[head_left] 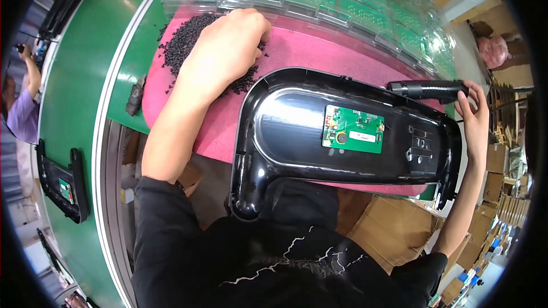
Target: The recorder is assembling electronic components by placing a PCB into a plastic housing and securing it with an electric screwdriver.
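My left hand is at the pile of small black screws, its fingers curled down and closed. What they pinch, if anything, is hidden under the hand. My right hand is wrapped round the rear end of a black electric screwdriver, which lies level and points left above the far edge of the housing. Between my arms rests a glossy black plastic housing, hollow side up, with a foot at its near left. A green circuit board lies inside it, near the middle.
Pink matting covers the work surface. Clear plastic trays of green boards stand along the back. A green conveyor runs at left, carrying another black housing; a co-worker is beyond it. Cardboard lies below right.
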